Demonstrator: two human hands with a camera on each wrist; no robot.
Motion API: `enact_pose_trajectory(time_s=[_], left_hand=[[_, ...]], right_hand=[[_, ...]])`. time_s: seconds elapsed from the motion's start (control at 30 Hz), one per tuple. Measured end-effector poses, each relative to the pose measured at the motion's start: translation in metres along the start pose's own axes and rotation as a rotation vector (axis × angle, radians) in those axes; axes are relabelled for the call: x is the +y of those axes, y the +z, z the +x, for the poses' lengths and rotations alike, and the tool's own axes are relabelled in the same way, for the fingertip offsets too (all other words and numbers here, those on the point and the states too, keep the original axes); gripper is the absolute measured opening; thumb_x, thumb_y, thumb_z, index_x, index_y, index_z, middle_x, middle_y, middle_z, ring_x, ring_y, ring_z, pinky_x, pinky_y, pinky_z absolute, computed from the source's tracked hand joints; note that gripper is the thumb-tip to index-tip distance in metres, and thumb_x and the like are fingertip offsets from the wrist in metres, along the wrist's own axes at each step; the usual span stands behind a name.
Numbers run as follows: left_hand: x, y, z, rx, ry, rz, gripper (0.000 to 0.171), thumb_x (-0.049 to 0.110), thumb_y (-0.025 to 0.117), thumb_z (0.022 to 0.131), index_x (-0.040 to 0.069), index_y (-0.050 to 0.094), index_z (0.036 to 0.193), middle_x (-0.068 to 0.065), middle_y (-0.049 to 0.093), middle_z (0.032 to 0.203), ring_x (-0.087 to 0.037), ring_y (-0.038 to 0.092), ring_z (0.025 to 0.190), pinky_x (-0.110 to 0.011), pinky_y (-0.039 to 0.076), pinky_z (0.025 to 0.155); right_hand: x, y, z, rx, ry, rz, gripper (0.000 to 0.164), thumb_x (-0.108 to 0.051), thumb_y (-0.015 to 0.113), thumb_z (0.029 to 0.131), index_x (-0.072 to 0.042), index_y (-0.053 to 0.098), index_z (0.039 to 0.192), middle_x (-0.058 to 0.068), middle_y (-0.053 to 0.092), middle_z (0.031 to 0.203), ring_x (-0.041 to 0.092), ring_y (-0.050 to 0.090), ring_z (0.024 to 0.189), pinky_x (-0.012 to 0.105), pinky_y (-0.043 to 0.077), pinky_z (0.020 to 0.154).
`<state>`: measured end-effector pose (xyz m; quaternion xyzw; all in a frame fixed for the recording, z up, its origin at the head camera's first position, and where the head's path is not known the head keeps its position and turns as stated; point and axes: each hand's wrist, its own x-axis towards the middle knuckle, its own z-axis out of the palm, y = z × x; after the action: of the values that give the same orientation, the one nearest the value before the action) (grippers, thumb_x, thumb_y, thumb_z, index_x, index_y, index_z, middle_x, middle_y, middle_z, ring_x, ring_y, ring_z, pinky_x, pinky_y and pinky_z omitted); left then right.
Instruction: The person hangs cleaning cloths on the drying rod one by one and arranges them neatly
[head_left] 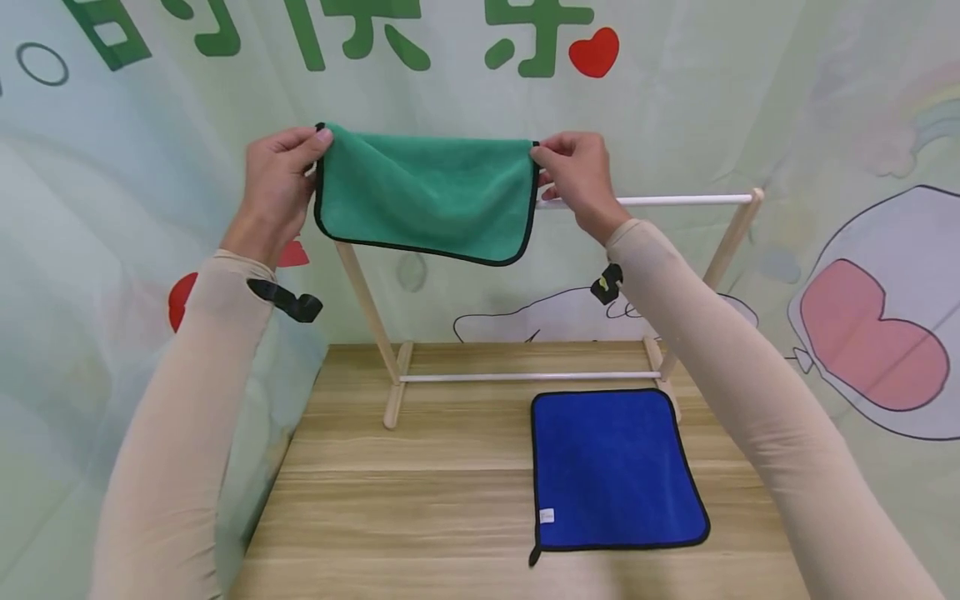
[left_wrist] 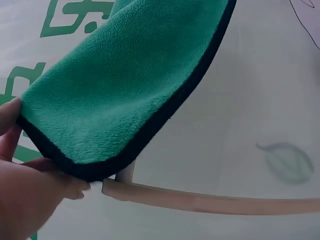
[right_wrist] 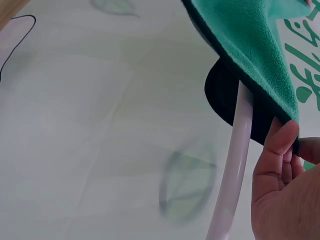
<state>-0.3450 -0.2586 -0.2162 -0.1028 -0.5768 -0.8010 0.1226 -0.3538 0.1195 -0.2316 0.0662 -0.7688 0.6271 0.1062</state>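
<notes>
A green towel [head_left: 427,196] with black edging hangs folded between both hands at the rack's [head_left: 678,201] top rail. My left hand [head_left: 277,187] pinches its upper left corner; the left wrist view shows thumb and fingers on the towel [left_wrist: 125,90] at its dark border. At the upper right corner, my right hand [head_left: 577,179] pinches the edge between thumb and fingers. The white rail [right_wrist: 239,145] passes between the towel's front part [right_wrist: 245,45] and a dark rear flap [right_wrist: 220,92] in the right wrist view. Behind the towel, the rail's left end is hidden in the head view.
A blue towel [head_left: 611,467] with black edging, a small label and a loop lies flat on the wooden table [head_left: 390,517], in front of the rack's right foot. A white lower bar [head_left: 525,377] joins the wooden feet. Printed fabric [head_left: 847,125] hangs behind and beside the table.
</notes>
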Motion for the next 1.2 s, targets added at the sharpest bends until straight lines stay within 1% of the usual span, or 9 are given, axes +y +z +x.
enact_pose_trajectory(time_s=[0.07, 0.13, 0.23, 0.33, 0.5, 0.7, 0.87, 1.03, 1.2], left_hand=[[-0.002, 0.002, 0.000, -0.009, 0.010, 0.102, 0.015, 0.011, 0.085, 0.099, -0.001, 0.086, 0.107, -0.006, 0.071, 0.105, -0.019, 0.057, 0.104, -0.028, 0.052, 0.089], [-0.002, 0.003, 0.000, -0.001, -0.007, 0.224, 0.016, 0.018, 0.085, 0.100, 0.005, 0.087, 0.110, -0.001, 0.072, 0.106, -0.017, 0.055, 0.108, -0.029, 0.046, 0.094], [-0.005, 0.002, -0.001, 0.015, -0.027, 0.403, 0.018, 0.026, 0.084, 0.101, 0.013, 0.089, 0.112, 0.006, 0.074, 0.106, -0.014, 0.054, 0.115, -0.031, 0.043, 0.103], [-0.008, -0.003, -0.003, 0.016, -0.050, 0.491, 0.018, 0.029, 0.083, 0.102, 0.016, 0.089, 0.112, 0.009, 0.075, 0.107, -0.013, 0.055, 0.120, -0.035, 0.041, 0.119], [-0.016, -0.018, -0.010, -0.019, -0.076, 0.577, 0.024, 0.033, 0.081, 0.103, 0.018, 0.087, 0.120, 0.012, 0.073, 0.114, -0.012, 0.055, 0.127, -0.038, 0.037, 0.125], [-0.028, -0.032, -0.020, -0.061, -0.085, 0.604, 0.030, 0.035, 0.081, 0.103, 0.018, 0.085, 0.127, 0.012, 0.071, 0.123, -0.011, 0.053, 0.128, -0.040, 0.040, 0.118], [-0.034, -0.042, -0.027, -0.068, -0.069, 0.566, 0.035, 0.034, 0.081, 0.103, 0.014, 0.083, 0.131, 0.010, 0.073, 0.122, -0.013, 0.058, 0.124, -0.047, 0.039, 0.127], [-0.038, -0.049, -0.029, -0.035, -0.081, 0.462, 0.031, 0.030, 0.085, 0.100, 0.012, 0.085, 0.125, 0.006, 0.073, 0.120, -0.015, 0.062, 0.119, -0.049, 0.038, 0.129], [-0.041, -0.055, -0.031, 0.018, -0.096, 0.413, 0.026, 0.029, 0.087, 0.098, 0.013, 0.086, 0.119, 0.002, 0.070, 0.120, -0.014, 0.066, 0.111, -0.039, 0.048, 0.121]], right_hand=[[0.002, -0.002, 0.000, -0.001, 0.002, -0.001, 0.027, -0.027, 0.071, 0.110, -0.007, 0.079, 0.126, 0.009, 0.074, 0.112, 0.025, 0.074, 0.090, 0.028, 0.065, 0.077], [0.004, -0.004, 0.001, -0.005, 0.006, -0.006, 0.026, -0.026, 0.071, 0.110, -0.007, 0.079, 0.125, 0.009, 0.073, 0.108, 0.025, 0.072, 0.087, 0.027, 0.064, 0.073], [0.007, -0.008, 0.000, -0.008, 0.006, -0.016, 0.025, -0.025, 0.071, 0.110, -0.005, 0.079, 0.123, 0.008, 0.072, 0.102, 0.025, 0.069, 0.083, 0.025, 0.063, 0.068], [0.009, -0.012, 0.000, -0.007, 0.004, -0.023, 0.024, -0.023, 0.071, 0.109, -0.003, 0.079, 0.121, 0.008, 0.070, 0.098, 0.025, 0.067, 0.082, 0.023, 0.061, 0.064], [0.010, -0.015, 0.001, -0.009, 0.015, -0.048, 0.024, -0.022, 0.074, 0.108, -0.001, 0.080, 0.119, 0.007, 0.070, 0.096, 0.022, 0.069, 0.082, 0.022, 0.060, 0.063], [0.010, -0.013, 0.000, 0.006, 0.013, -0.118, 0.024, -0.024, 0.075, 0.107, -0.004, 0.080, 0.120, 0.007, 0.072, 0.102, 0.021, 0.071, 0.085, 0.023, 0.061, 0.066], [0.008, -0.008, -0.004, -0.014, 0.001, -0.153, 0.027, -0.024, 0.074, 0.108, -0.003, 0.079, 0.124, 0.010, 0.072, 0.107, 0.026, 0.072, 0.089, 0.024, 0.062, 0.070], [0.007, -0.004, -0.006, -0.032, 0.001, -0.170, 0.027, -0.020, 0.073, 0.108, -0.002, 0.078, 0.127, 0.011, 0.074, 0.108, 0.030, 0.073, 0.092, 0.023, 0.063, 0.068], [0.007, -0.004, -0.005, -0.012, -0.008, -0.177, 0.027, -0.018, 0.072, 0.108, 0.000, 0.076, 0.127, 0.012, 0.075, 0.108, 0.023, 0.073, 0.084, 0.023, 0.062, 0.065]])
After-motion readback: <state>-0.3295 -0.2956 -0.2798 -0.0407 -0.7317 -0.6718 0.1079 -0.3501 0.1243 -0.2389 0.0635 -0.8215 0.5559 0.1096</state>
